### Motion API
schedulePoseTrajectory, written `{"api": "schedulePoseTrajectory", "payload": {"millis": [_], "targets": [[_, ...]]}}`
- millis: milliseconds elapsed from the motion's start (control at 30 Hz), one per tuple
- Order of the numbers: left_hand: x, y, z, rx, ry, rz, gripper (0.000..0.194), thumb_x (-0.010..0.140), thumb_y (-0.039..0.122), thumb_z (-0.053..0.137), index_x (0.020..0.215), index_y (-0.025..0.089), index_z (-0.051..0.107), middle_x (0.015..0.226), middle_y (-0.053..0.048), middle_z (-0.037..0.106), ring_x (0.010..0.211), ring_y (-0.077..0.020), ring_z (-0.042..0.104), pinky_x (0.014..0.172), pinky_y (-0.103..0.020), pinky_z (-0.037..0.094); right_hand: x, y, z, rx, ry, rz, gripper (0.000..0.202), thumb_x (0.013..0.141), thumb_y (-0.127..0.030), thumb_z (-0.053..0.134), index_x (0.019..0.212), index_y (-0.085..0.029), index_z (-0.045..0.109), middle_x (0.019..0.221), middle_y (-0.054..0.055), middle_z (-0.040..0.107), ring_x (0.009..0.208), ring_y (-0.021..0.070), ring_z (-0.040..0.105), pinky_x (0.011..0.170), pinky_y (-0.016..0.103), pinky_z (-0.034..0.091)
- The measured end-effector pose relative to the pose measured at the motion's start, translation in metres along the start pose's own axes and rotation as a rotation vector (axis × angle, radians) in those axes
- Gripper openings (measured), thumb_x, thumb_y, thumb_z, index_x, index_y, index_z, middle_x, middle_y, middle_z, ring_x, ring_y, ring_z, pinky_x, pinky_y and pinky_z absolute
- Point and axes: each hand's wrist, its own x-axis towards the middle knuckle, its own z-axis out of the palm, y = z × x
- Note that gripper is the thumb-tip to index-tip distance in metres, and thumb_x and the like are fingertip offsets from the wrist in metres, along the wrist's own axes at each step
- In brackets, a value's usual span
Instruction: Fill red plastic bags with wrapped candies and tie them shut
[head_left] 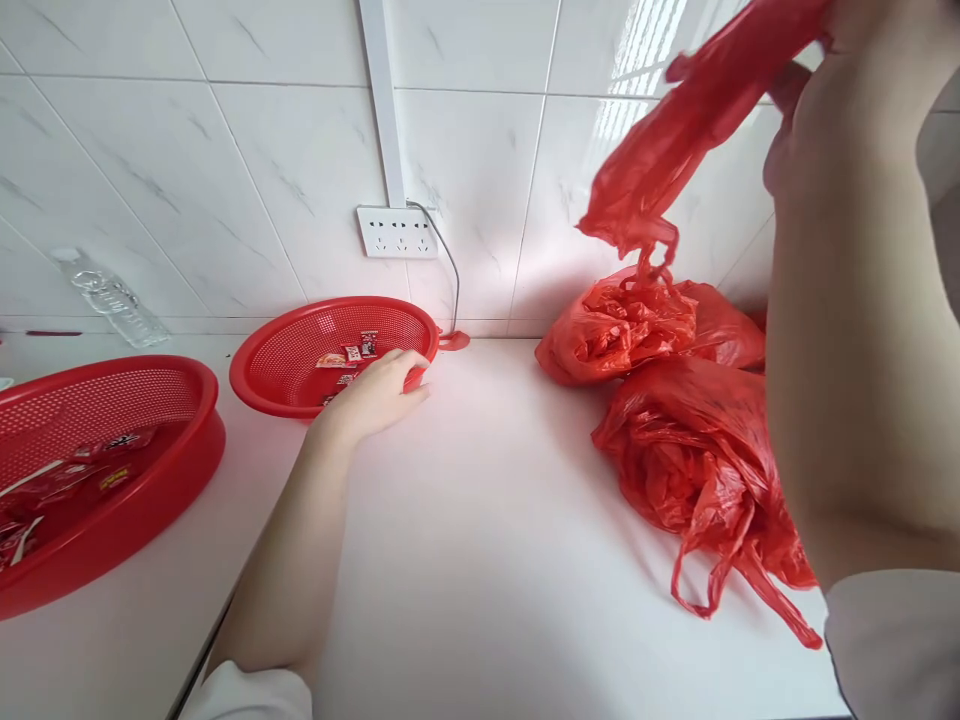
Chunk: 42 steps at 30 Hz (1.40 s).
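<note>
On the near right rim of a round red mesh basket (pixel 270 398), my left hand (pixel 381 392) is closed, with the rim between thumb and fingers. Several small printed packets (pixel 361 347) lie inside that basket. My right hand (pixel 832 90) is raised at the upper right, partly cut off by the frame edge. It grips a bunched red plastic bag (pixel 675 130), which hangs down to the left. Below it, knotted red plastic bags (pixel 705 440) are heaped on the white table (pixel 480 560), their loose handles trailing toward me.
A larger red basket (pixel 165 500) with packets in it stands at the left. Behind it a clear plastic bottle (pixel 112 298) lies near the tiled wall. A white socket panel (pixel 397 232) with a grey cable (pixel 453 265) is on the wall.
</note>
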Motion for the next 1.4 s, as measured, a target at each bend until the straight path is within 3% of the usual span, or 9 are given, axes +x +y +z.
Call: {"api": "schedulePoseTrajectory", "payload": {"millis": [167, 367, 500, 600, 733, 867, 1067, 1167, 1400], "targets": [[-0.005, 0.027, 0.000, -0.370, 0.216, 0.065, 0.042, 0.091, 0.052, 0.046, 0.121, 0.026, 0.056, 0.134, -0.005, 0.057, 0.126, -0.0254, 0.050, 0.104, -0.037, 0.039, -0.085, -0.010, 0.031, 0.264, -0.005, 0.000, 0.011, 0.083, -0.024, 0.061, 0.093, -0.021, 0.058, 0.091, 0.006, 0.063, 0.081, 0.0183, 0.063, 0.063, 0.030, 0.051], [-0.018, 0.051, 0.015, -0.782, 0.002, 0.242, 0.056, 0.084, 0.054, 0.060, 0.133, 0.028, 0.051, 0.139, -0.007, 0.054, 0.129, -0.0285, 0.049, 0.104, -0.041, 0.043, -0.162, -0.011, 0.082, 0.554, -0.122, 0.064, 0.006, 0.088, -0.029, 0.055, 0.091, -0.025, 0.052, 0.092, 0.003, 0.061, 0.077, 0.0159, 0.063, 0.063, 0.029, 0.052], [-0.017, 0.053, 0.027, -0.791, 0.034, 0.111, 0.047, 0.075, 0.048, 0.072, 0.117, 0.027, 0.062, 0.119, -0.007, 0.067, 0.113, -0.0307, 0.061, 0.095, -0.044, 0.050, -0.186, -0.002, 0.100, 0.577, -0.229, 0.184, 0.023, 0.089, -0.041, 0.053, 0.108, -0.029, 0.049, 0.117, 0.006, 0.060, 0.102, 0.0209, 0.063, 0.079, 0.034, 0.055], [-0.009, 0.049, 0.033, -0.899, 0.173, 0.064, 0.037, 0.083, 0.050, 0.063, 0.110, 0.024, 0.064, 0.113, -0.007, 0.069, 0.109, -0.0282, 0.063, 0.093, -0.041, 0.050, -0.196, 0.003, 0.109, 0.535, -0.277, 0.223, 0.042, 0.088, -0.048, 0.055, 0.125, -0.033, 0.042, 0.138, 0.006, 0.049, 0.121, 0.0230, 0.054, 0.093, 0.039, 0.052], [-0.004, 0.043, 0.030, -0.996, 0.289, 0.025, 0.041, 0.080, 0.049, 0.066, 0.113, 0.024, 0.060, 0.116, -0.005, 0.068, 0.108, -0.0263, 0.064, 0.090, -0.037, 0.052, -0.205, 0.009, 0.115, 0.409, -0.652, 0.230, 0.075, 0.075, -0.041, 0.073, 0.140, -0.034, 0.036, 0.141, 0.008, 0.048, 0.117, 0.0278, 0.057, 0.090, 0.044, 0.054], [-0.006, 0.032, 0.011, -0.931, 0.328, -0.079, 0.045, 0.078, 0.055, 0.066, 0.109, 0.024, 0.063, 0.110, -0.004, 0.070, 0.101, -0.0259, 0.066, 0.081, -0.035, 0.054, -0.198, 0.021, 0.108, 0.360, -0.915, 0.312, 0.037, 0.083, -0.030, 0.062, 0.121, -0.026, 0.059, 0.096, 0.004, 0.070, 0.084, 0.0227, 0.068, 0.070, 0.038, 0.057], [-0.006, -0.012, -0.020, -0.812, 0.571, -0.207, 0.045, 0.080, 0.064, 0.057, 0.089, 0.020, 0.062, 0.087, 0.000, 0.069, 0.088, -0.0218, 0.064, 0.067, -0.032, 0.051, -0.172, 0.041, 0.072, 0.275, -0.802, 0.360, 0.019, 0.080, -0.038, 0.070, 0.087, -0.020, 0.072, 0.087, 0.006, 0.072, 0.078, 0.0220, 0.068, 0.068, 0.034, 0.056], [-0.008, -0.028, -0.026, -0.764, 0.551, -0.217, 0.042, 0.076, 0.061, 0.064, 0.080, 0.020, 0.056, 0.079, 0.003, 0.063, 0.076, -0.0165, 0.061, 0.062, -0.030, 0.049, -0.165, 0.042, 0.057, 0.290, -0.762, 0.342, 0.026, 0.078, -0.046, 0.071, 0.083, -0.020, 0.071, 0.081, 0.006, 0.070, 0.074, 0.0215, 0.066, 0.065, 0.034, 0.054], [-0.019, -0.003, -0.028, -0.191, 0.559, 0.123, 0.029, 0.084, 0.045, 0.060, 0.106, 0.025, 0.059, 0.114, 0.000, 0.062, 0.108, -0.0210, 0.057, 0.094, -0.038, 0.047, -0.166, 0.033, 0.054, 0.466, -0.762, 0.217, 0.020, 0.083, -0.036, 0.068, 0.078, -0.019, 0.061, 0.085, 0.003, 0.064, 0.081, 0.0167, 0.059, 0.072, 0.030, 0.048]]}}
